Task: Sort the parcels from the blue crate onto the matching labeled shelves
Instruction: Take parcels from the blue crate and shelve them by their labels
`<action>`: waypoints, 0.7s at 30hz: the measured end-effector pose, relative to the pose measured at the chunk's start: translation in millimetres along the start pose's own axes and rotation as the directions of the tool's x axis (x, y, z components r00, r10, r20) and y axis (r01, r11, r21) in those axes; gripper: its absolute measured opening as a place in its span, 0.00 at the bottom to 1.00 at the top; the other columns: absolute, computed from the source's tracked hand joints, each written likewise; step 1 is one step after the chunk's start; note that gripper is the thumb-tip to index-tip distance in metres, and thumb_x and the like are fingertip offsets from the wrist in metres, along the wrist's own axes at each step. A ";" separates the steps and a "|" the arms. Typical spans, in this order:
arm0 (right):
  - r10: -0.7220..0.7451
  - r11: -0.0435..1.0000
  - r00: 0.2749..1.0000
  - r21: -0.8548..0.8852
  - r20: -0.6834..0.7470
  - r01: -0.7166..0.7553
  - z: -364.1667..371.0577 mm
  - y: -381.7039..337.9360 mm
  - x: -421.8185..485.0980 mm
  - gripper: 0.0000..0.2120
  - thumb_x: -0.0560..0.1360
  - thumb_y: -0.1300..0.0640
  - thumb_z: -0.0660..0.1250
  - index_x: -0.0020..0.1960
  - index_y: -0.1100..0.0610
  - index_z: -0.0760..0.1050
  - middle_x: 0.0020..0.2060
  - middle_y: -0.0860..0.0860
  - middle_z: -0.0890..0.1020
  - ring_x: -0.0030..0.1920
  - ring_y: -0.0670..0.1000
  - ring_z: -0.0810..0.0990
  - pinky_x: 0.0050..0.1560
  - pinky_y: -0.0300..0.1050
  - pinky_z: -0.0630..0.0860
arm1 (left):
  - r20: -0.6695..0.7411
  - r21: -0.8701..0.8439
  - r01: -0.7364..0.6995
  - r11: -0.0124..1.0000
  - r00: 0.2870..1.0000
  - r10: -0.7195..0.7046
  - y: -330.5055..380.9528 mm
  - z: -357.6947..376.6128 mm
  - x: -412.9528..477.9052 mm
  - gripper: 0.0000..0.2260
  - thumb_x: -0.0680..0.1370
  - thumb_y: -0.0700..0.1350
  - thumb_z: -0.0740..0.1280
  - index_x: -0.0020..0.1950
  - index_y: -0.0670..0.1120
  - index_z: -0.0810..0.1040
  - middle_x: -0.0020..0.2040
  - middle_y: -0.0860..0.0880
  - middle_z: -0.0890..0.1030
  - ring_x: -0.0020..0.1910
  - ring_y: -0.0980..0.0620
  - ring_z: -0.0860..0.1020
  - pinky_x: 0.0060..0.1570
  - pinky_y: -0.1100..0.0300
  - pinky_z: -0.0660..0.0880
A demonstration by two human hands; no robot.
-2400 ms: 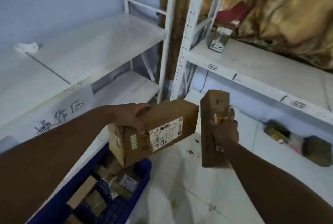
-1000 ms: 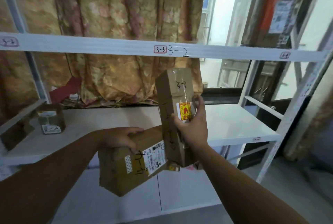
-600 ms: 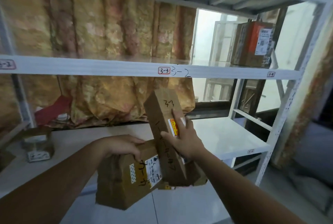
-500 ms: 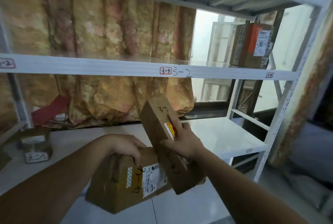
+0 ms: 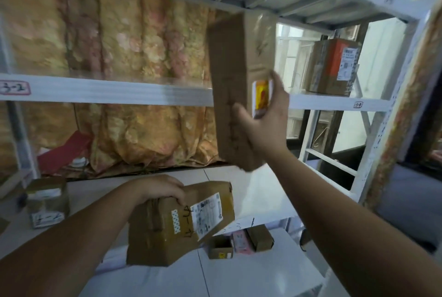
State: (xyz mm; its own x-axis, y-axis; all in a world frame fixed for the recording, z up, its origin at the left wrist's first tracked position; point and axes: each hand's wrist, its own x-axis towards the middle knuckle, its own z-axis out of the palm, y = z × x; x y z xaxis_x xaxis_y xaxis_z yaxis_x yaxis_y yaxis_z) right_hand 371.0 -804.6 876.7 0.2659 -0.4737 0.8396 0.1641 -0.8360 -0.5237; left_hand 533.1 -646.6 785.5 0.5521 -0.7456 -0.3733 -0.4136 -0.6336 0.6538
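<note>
the right hand [image 5: 263,126] is lifting the long box [image 5: 227,86] up in front of the upper shelf [image 5: 107,92]. half a second ago this box was leaning low, its foot beside the other box. now it is standing nearly upright with its top end above the shelf's front edge, hiding the spot where the 3-3 tag was showing. the fingers are wrapping round its right face beside the yellow sticker [image 5: 260,95] with the thumb on the near face, so the hand is gripping it firmly.

the left hand [image 5: 162,191] is staying low, fingers curling over the top of the second box [image 5: 181,222] and holding it out over the middle shelf [image 5: 267,191]. its handwritten mark is too blurred to read surely.

judging from this, the long box is going to the 3-3 bay, between the 3-2 tag [image 5: 14,88] and the orange-panelled box [image 5: 334,67] already sitting on that shelf. it is not yet clearing the edge or lying flat. the second box is waiting its turn. the crate is out of view.
</note>
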 end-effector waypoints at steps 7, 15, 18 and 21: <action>0.023 0.980 0.969 0.196 -0.245 0.027 35.0 -6.7 86.0 0.42 0.71 0.53 0.73 0.77 0.54 0.53 0.70 0.55 0.61 0.67 0.44 0.61 0.56 0.19 0.56 | -0.268 -0.250 -0.111 0.962 0.963 0.042 17.6 -17.9 4.9 0.14 0.68 0.45 0.74 0.53 0.50 0.82 0.54 0.47 0.81 0.51 0.47 0.81 0.50 0.54 0.79; -0.031 0.998 0.990 0.058 -0.141 0.039 67.4 9.0 172.2 0.41 0.69 0.42 0.69 0.76 0.46 0.54 0.69 0.55 0.63 0.66 0.54 0.70 0.63 0.53 0.74 | -0.327 -0.264 -0.097 0.960 0.945 0.006 35.6 -43.7 23.6 0.09 0.71 0.42 0.72 0.50 0.52 0.81 0.46 0.48 0.83 0.45 0.49 0.82 0.44 0.60 0.79; -0.067 0.998 0.986 -0.007 -0.153 0.067 77.2 8.6 201.8 0.38 0.69 0.41 0.68 0.75 0.47 0.58 0.69 0.56 0.64 0.65 0.55 0.71 0.62 0.55 0.75 | -0.330 -0.243 -0.060 0.968 0.943 -0.025 41.1 -50.3 37.1 0.11 0.71 0.43 0.73 0.51 0.53 0.79 0.46 0.51 0.81 0.45 0.51 0.81 0.45 0.61 0.78; -0.065 0.997 0.982 -0.057 -0.175 0.056 90.4 20.8 214.6 0.39 0.70 0.41 0.67 0.76 0.47 0.56 0.69 0.57 0.64 0.67 0.57 0.68 0.65 0.55 0.71 | -0.360 -0.217 -0.033 0.976 0.932 -0.048 47.1 -58.0 54.6 0.13 0.71 0.44 0.73 0.53 0.54 0.78 0.48 0.51 0.81 0.47 0.52 0.80 0.45 0.61 0.76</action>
State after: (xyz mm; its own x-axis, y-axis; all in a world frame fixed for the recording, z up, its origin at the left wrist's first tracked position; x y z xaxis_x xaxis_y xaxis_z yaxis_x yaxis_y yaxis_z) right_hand 517.3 -898.6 1032.9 0.0839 -0.4598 0.8841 0.1246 -0.8754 -0.4671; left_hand 585.8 -705.1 834.1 0.7947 -0.5899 -0.1427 -0.2647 -0.5484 0.7932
